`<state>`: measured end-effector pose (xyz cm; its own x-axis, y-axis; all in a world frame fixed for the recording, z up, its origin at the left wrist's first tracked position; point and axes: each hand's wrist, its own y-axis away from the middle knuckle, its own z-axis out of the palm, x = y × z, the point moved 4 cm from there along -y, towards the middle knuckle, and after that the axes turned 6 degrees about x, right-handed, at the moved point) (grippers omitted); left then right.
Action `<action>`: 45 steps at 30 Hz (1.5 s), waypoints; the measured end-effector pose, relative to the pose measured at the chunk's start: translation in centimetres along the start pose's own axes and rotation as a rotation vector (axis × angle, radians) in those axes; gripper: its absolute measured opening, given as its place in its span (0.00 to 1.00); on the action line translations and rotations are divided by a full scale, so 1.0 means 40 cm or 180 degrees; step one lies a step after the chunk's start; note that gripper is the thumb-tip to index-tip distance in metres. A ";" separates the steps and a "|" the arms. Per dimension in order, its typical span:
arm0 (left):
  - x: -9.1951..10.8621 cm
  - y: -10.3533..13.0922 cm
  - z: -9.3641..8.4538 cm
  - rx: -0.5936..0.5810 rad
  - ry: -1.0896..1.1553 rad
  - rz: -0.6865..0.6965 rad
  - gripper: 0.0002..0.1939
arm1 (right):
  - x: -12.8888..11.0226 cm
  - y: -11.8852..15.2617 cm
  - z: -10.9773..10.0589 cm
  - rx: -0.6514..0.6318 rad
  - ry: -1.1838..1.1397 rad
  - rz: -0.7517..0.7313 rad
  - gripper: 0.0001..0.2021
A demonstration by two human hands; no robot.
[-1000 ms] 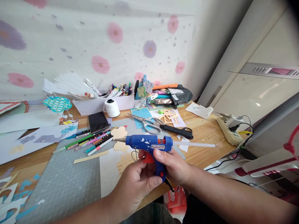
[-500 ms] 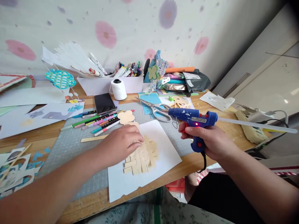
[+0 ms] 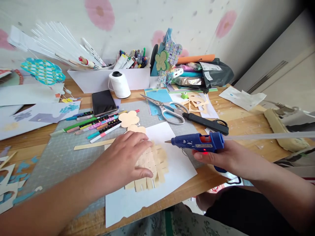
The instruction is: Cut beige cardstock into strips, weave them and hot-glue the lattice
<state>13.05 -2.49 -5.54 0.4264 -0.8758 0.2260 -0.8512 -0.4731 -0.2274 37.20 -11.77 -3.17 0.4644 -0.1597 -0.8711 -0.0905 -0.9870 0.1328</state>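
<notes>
My left hand [image 3: 125,157] lies over a woven patch of cream paper strips [image 3: 159,164], its thumb spread from the other fingers. Part of the weave is hidden under it. The patch rests on a white paper sheet [image 3: 118,209]. My right hand [image 3: 221,155] is closed round the handle of a blue hot glue gun [image 3: 197,141] with a red light on. The gun's nozzle points left, above the right part of the sheet, and a long clear glue stick [image 3: 270,135] sticks out of its back. Cream flower-shaped cutouts [image 3: 129,118] lie just beyond my left hand.
Scissors [image 3: 163,108] and a black-handled tool [image 3: 206,124] lie behind the glue gun. Several markers [image 3: 98,123], a phone [image 3: 104,102] and a white thread spool [image 3: 119,85] stand or lie further back. A power strip [image 3: 283,127] is at the right.
My right hand has brought the glue gun left and down, nearer the weave. My left hand has flattened and spread over the weave. The camera view has shifted, and the black-handled tool now shows.
</notes>
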 end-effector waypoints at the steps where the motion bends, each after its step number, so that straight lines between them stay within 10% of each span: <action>1: 0.004 -0.001 -0.005 0.0090 -0.0013 0.0059 0.28 | 0.005 -0.002 0.006 -0.0116 0.0030 0.0030 0.13; 7: 0.024 0.000 -0.017 0.0145 0.0148 0.0462 0.05 | 0.023 -0.008 0.027 -0.0326 0.0023 0.0163 0.13; 16: 0.020 0.001 0.002 -0.0038 0.0159 0.0410 0.03 | 0.000 -0.021 0.046 -0.0381 0.0125 0.0007 0.10; 45: -0.009 -0.011 0.025 -0.0230 0.0464 0.0101 0.32 | -0.051 -0.035 0.077 -0.0623 0.0787 -0.0262 0.07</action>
<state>13.59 -2.06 -6.47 0.3545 -0.8647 0.3559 -0.8855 -0.4327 -0.1692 33.66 -10.00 -3.04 0.6653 -0.0549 -0.7445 0.1162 -0.9775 0.1760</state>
